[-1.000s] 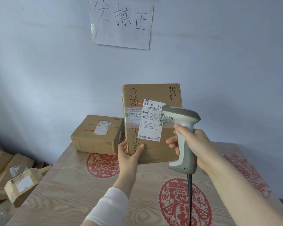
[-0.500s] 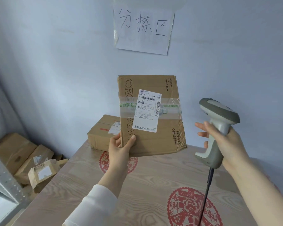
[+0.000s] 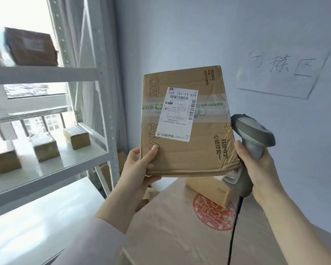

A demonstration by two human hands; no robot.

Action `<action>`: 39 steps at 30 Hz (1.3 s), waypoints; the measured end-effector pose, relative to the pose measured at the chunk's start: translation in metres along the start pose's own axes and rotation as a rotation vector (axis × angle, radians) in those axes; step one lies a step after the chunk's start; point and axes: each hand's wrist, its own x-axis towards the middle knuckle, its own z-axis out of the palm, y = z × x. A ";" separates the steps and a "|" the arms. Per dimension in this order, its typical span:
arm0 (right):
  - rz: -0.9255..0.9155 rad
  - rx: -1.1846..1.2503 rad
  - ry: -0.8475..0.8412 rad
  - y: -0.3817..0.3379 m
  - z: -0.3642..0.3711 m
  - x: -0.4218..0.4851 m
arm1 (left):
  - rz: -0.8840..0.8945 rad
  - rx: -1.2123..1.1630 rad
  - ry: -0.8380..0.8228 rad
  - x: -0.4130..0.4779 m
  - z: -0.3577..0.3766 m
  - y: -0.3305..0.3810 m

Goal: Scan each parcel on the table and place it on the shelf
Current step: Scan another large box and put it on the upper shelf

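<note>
The fingers (image 3: 135, 153) of the left hand (image 3: 139, 169) are clasped on the lower left corner of the parcel (image 3: 187, 150), thumb flat on its front face and the rest curling behind. The parcel is held upright in the air above the tabletop's (image 3: 180, 241) far edge, between the shelf (image 3: 46, 73) and the wall (image 3: 180, 35). The right hand (image 3: 256, 169) has its fingers wrapped round the handle of a grey scanner (image 3: 254, 131), just beside the parcel's right edge. A dark cable (image 3: 233, 236) hangs from the scanner's base. The parcel is a flat brown cardboard box, creased at the corners, banded with glossy clear tape (image 3: 212, 108) printed in green. It carries a white label (image 3: 180, 115) with barcodes. Below it a second parcel (image 3: 208, 190) of plain cardboard lies on the tabletop, which is pale wood grain with a red paper-cut motif (image 3: 214, 213). The shelf to the left is white perforated metal with smooth white boards. Three small boxes (image 3: 76, 137) sit in a row on its lower board and a larger brown box (image 3: 31, 46) on the one above, with bright daylight behind them. The wall is matt pale blue, and a white paper sign (image 3: 281, 73) with handwritten characters is stuck to it.
</note>
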 end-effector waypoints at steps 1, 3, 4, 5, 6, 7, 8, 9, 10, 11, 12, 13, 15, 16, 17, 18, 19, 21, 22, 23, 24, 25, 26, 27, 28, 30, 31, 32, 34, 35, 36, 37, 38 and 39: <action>-0.005 0.022 -0.029 -0.008 0.024 -0.005 | 0.035 -0.007 0.029 -0.005 -0.020 0.015; -0.006 0.064 -0.100 -0.024 0.073 -0.017 | 0.103 -0.010 0.082 -0.016 -0.062 0.047; -0.012 0.087 -0.134 -0.032 0.099 -0.024 | 0.139 0.004 0.105 -0.022 -0.085 0.064; -0.019 0.113 -0.167 -0.041 0.125 -0.032 | 0.179 0.024 0.132 -0.027 -0.110 0.080; -0.028 0.142 -0.205 -0.049 0.154 -0.040 | 0.222 0.049 0.157 -0.034 -0.136 0.098; -0.037 0.169 -0.242 -0.057 0.183 -0.048 | 0.260 0.079 0.175 -0.041 -0.163 0.115; -0.053 0.196 -0.277 -0.066 0.211 -0.056 | 0.297 0.114 0.188 -0.049 -0.189 0.131; -0.067 0.222 -0.307 -0.074 0.238 -0.064 | 0.337 0.138 0.200 -0.058 -0.214 0.147; -0.074 0.242 -0.335 -0.083 0.265 -0.073 | 0.379 0.150 0.212 -0.067 -0.239 0.163; -0.083 0.259 -0.369 -0.093 0.290 -0.083 | 0.422 0.154 0.223 -0.076 -0.261 0.179; -0.092 0.280 -0.408 -0.104 0.314 -0.093 | 0.464 0.154 0.242 -0.085 -0.282 0.194; -0.100 0.304 -0.446 -0.114 0.333 -0.102 | 0.498 0.156 0.262 -0.092 -0.297 0.207; -0.106 0.357 -0.512 -0.135 0.374 -0.121 | 0.570 0.177 0.318 -0.107 -0.328 0.237; -0.109 0.379 -0.536 -0.146 0.393 -0.128 | 0.601 0.181 0.344 -0.115 -0.342 0.251; -0.110 0.399 -0.565 -0.156 0.415 -0.135 | 0.633 0.188 0.374 -0.123 -0.358 0.265; -0.108 0.417 -0.598 -0.166 0.435 -0.142 | 0.660 0.201 0.402 -0.130 -0.372 0.278; -0.105 0.431 -0.634 -0.176 0.455 -0.148 | 0.681 0.215 0.422 -0.138 -0.385 0.292; -0.097 0.467 -0.715 -0.196 0.496 -0.161 | 0.725 0.258 0.468 -0.153 -0.413 0.318; -0.093 0.490 -0.746 -0.206 0.515 -0.167 | 0.750 0.284 0.489 -0.160 -0.427 0.332; -0.086 0.505 -0.773 -0.214 0.534 -0.173 | 0.773 0.313 0.508 -0.167 -0.441 0.346; -0.077 0.513 -0.800 -0.222 0.551 -0.179 | 0.793 0.349 0.527 -0.172 -0.453 0.359; -0.072 0.512 -0.823 -0.230 0.567 -0.185 | 0.812 0.387 0.548 -0.177 -0.465 0.373; -0.070 0.518 -0.837 -0.237 0.583 -0.190 | 0.827 0.423 0.567 -0.180 -0.475 0.385; -0.072 0.528 -0.848 -0.242 0.599 -0.194 | 0.840 0.447 0.582 -0.182 -0.486 0.396; -0.076 0.543 -0.861 -0.247 0.614 -0.197 | 0.853 0.460 0.593 -0.182 -0.496 0.405; -0.082 0.566 -0.885 -0.253 0.642 -0.202 | 0.856 0.479 0.628 -0.178 -0.517 0.422; -0.079 0.571 -0.901 -0.257 0.656 -0.202 | 0.846 0.493 0.650 -0.176 -0.527 0.433; -0.069 0.574 -0.919 -0.261 0.671 -0.201 | 0.828 0.514 0.672 -0.174 -0.537 0.443; -0.035 0.565 -0.947 -0.268 0.699 -0.203 | 0.780 0.573 0.718 -0.173 -0.555 0.462; -0.019 0.569 -0.960 -0.271 0.713 -0.204 | 0.757 0.603 0.742 -0.173 -0.563 0.471; 0.001 0.574 -0.972 -0.274 0.727 -0.206 | 0.734 0.626 0.766 -0.173 -0.571 0.480; 0.019 0.579 -0.987 -0.277 0.741 -0.209 | 0.714 0.645 0.792 -0.173 -0.580 0.488; 0.034 0.581 -1.001 -0.279 0.754 -0.213 | 0.693 0.661 0.819 -0.173 -0.588 0.495; 0.043 0.576 -1.018 -0.280 0.766 -0.217 | 0.671 0.674 0.845 -0.173 -0.598 0.501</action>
